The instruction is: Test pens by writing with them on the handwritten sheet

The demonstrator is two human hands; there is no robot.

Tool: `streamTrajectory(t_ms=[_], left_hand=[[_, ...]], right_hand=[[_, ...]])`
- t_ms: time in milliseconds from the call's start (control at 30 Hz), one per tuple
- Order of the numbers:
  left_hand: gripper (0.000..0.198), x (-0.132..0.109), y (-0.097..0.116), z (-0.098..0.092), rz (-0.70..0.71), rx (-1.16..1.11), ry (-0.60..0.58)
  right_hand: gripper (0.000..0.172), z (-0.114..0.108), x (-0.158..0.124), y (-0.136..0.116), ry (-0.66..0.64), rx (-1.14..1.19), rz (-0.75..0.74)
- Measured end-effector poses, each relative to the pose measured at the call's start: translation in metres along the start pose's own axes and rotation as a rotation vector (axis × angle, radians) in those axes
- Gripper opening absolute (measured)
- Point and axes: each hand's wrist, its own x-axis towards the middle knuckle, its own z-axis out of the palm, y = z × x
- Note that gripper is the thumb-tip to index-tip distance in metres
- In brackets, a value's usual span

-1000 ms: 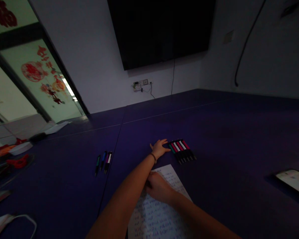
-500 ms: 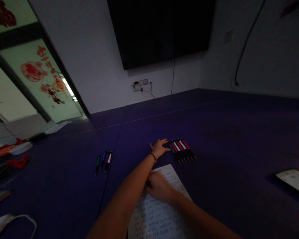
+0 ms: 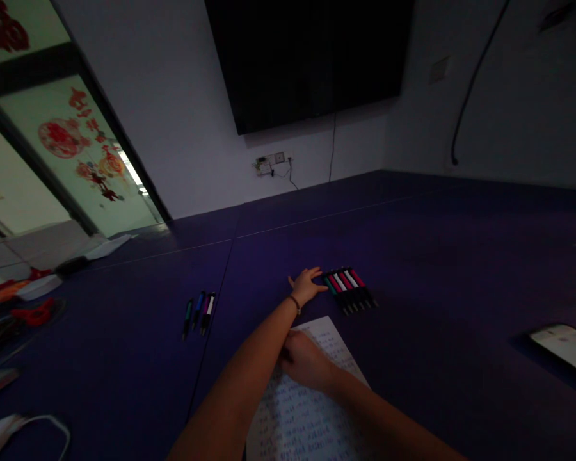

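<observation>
My left hand (image 3: 306, 286) lies on the purple table with its fingers spread, at the left end of a row of several pens (image 3: 349, 291). Those pens lie side by side, with pink, white and green barrels and black grips. Whether a fingertip touches the nearest one I cannot tell. My right hand (image 3: 308, 360) rests closed on a handwritten sheet of paper (image 3: 307, 422), below my left forearm, which crosses over its fingertips. What it pinches, if anything, is hidden. Further left, a few more pens (image 3: 198, 314) with green, blue and purple-white barrels lie loosely together.
A phone (image 3: 565, 349) with a lit screen lies at the right. On the left are red-handled scissors (image 3: 34, 312), a white roll (image 3: 39, 287) and a white device (image 3: 0, 432) with a cable. Behind the table (image 3: 432, 256), a dark screen (image 3: 312, 57) hangs on the wall.
</observation>
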Motion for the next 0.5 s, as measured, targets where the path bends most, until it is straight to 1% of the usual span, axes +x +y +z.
streamTrajectory(t_ms=[133,367,433,500], left_hand=[[0.059,0.0000,0.0003,0.0001,-0.004,0.000,-0.002],[0.058,-0.0015,0.0011,-0.0015,0.003,0.018,0.001],[0.061,-0.0022,0.0017,-0.0015,0.006,-0.033,0.012],[0.063,-0.0024,0.0018,-0.0026,0.006,-0.155,0.044]], right_hand=[[0.043,0.0009,-0.0003,0.0013,0.014,0.016,-0.026],[0.043,-0.0010,-0.0002,-0.0004,-0.004,-0.013,-0.023],[0.041,-0.0008,-0.0004,0.0004,-0.012,-0.026,-0.022],[0.038,-0.0007,-0.0008,0.0013,-0.029,-0.066,-0.005]])
